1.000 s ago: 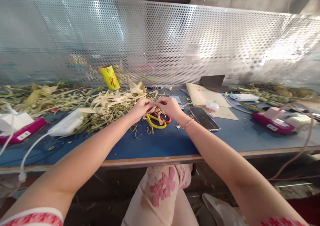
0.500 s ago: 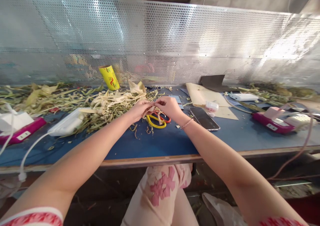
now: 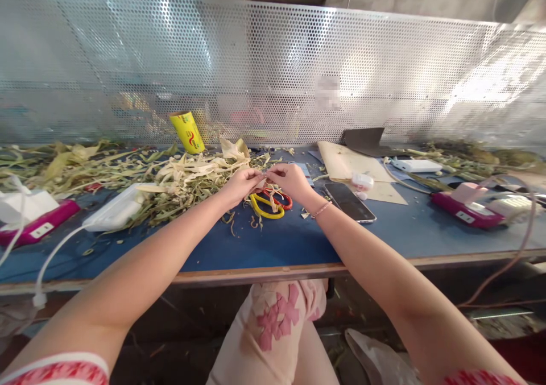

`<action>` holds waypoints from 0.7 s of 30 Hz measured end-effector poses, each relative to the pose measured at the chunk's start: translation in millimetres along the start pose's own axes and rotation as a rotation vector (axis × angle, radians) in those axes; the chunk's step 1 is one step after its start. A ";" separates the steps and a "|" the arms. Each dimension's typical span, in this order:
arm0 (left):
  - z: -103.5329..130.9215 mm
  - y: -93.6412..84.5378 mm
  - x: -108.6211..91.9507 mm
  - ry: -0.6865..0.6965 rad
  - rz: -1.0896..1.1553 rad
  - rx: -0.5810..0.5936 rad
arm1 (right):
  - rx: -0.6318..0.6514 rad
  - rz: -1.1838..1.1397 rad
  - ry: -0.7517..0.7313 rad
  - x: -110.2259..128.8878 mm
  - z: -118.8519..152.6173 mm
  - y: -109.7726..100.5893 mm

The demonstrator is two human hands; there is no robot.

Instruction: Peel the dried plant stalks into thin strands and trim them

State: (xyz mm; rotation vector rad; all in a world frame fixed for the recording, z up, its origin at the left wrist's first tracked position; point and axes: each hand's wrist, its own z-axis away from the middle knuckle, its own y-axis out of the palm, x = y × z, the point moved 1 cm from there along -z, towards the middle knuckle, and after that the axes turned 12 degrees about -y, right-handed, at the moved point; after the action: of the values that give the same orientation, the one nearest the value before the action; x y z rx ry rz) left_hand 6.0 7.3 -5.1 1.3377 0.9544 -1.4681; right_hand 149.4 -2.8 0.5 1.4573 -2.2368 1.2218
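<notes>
My left hand [image 3: 244, 186] and my right hand [image 3: 290, 178] meet above the table, thumbs and fingertips pinched close together. Between them shows a small pale scrap, which looks like dried husk; most of it is hidden by the fingers. Right below lie scissors with yellow and red handles [image 3: 268, 214], their blades out of sight. A thin curled dry strip lies across the handles. Left of my left hand spreads a heap of dry, shredded husks [image 3: 183, 183]. A dark-screened phone [image 3: 350, 202] rests beside my right wrist.
A yellow cardboard tube [image 3: 187, 132] leans behind the heap, before a perforated metal screen [image 3: 273, 66]. Magenta power strips [image 3: 467, 213] with cables stand at both sides. A white charger-like block [image 3: 115, 207], beige card [image 3: 343, 163] and small white container [image 3: 362, 182] lie about.
My right hand has shifted very slightly to the right, and my fingertips have adjusted their pinch. Less of the pale scrap shows under my left fingers. The table's things have stayed put.
</notes>
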 end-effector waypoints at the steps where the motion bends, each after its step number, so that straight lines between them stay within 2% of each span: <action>1: -0.1 0.0 -0.1 -0.001 0.002 -0.001 | -0.001 -0.002 0.001 0.2 0.0 -0.3; 6: 2.2 -0.3 -2.3 -0.038 0.037 0.012 | 0.023 0.044 -0.064 1.2 -0.1 -2.3; 15: 4.7 1.2 -5.1 -0.072 0.059 0.055 | 0.015 0.212 -0.355 -2.6 1.7 0.5; 18: 3.3 1.7 -3.7 -0.032 0.039 0.051 | 0.024 0.204 -0.379 -0.9 2.1 0.6; 21: 2.1 1.1 -2.7 0.007 0.016 0.027 | -0.009 0.161 -0.330 1.4 2.0 0.1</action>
State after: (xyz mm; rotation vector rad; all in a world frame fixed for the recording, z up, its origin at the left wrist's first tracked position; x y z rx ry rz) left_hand 6.4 5.3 -2.1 1.3675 0.9294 -1.4702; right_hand 149.1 -5.1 0.0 1.6023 -2.6145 1.0777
